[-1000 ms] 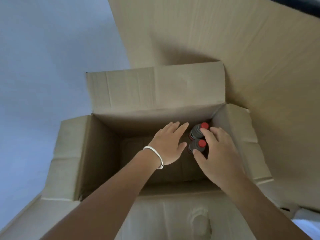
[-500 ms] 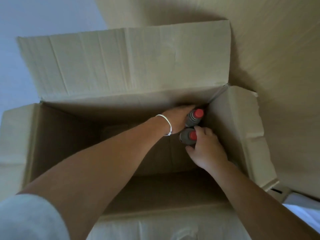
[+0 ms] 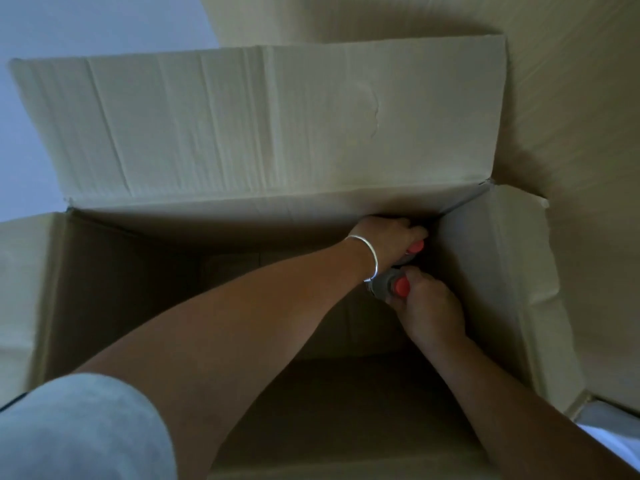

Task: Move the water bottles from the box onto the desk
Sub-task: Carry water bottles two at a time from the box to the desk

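Two red-capped water bottles stand in the far right corner of an open cardboard box point(image 3: 270, 223). My left hand point(image 3: 388, 242), with a thin bracelet on the wrist, curls round the farther bottle point(image 3: 414, 247), of which little more than the cap shows. My right hand point(image 3: 427, 310) grips the nearer bottle point(image 3: 393, 287) by its neck, just under the cap. Both arms reach deep into the box. The bottles' bodies are hidden by my hands and the shadow.
The box's far flap point(image 3: 277, 123) stands up and its right flap point(image 3: 502, 282) leans outward. A large cardboard sheet point(image 3: 571, 98) lies behind and to the right. A pale floor point(image 3: 31, 140) shows at left. The box's dark interior shows no other bottles.
Both hands have gone from hovering open above the caps down onto the bottles and have closed round them. The camera has leaned closer over the box.
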